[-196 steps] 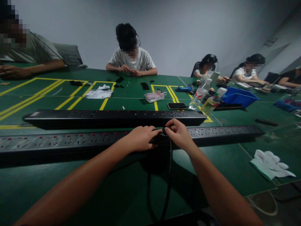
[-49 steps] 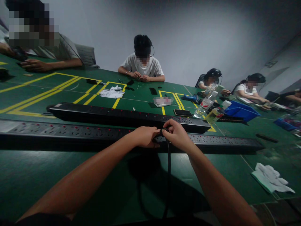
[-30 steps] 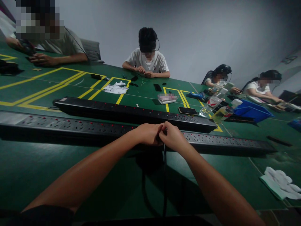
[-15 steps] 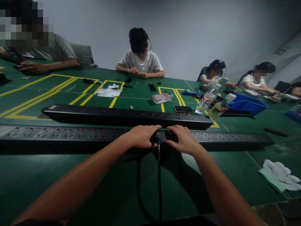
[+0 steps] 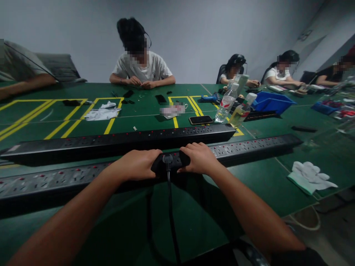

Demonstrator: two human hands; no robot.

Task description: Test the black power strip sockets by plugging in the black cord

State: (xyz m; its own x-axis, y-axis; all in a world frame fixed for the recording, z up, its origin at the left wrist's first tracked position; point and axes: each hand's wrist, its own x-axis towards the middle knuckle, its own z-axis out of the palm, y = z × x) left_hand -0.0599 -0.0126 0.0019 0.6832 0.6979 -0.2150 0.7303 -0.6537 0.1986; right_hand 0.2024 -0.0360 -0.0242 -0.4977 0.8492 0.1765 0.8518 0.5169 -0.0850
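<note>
A long black power strip [image 5: 255,146] with red switches lies across the green table [image 5: 83,229] in front of me. My left hand [image 5: 135,164] and my right hand [image 5: 198,158] both wrap over the strip's near edge, one on each side of a black plug [image 5: 168,159] seated in a socket. From the plug a black cable [image 5: 171,214] hangs down toward me over the table edge. A second black power strip [image 5: 116,140] lies parallel just behind the first.
White gloves on a green cloth [image 5: 310,175] lie at the right. Behind the strips are a phone [image 5: 201,119], two bottles [image 5: 235,109], a blue bin [image 5: 273,102] and white cloths [image 5: 101,112]. Several people sit along the far side and at the left.
My hands came off the cable end once the plug was seated in the near strip and now grip the strip on both sides of it. My view turned left.
</note>
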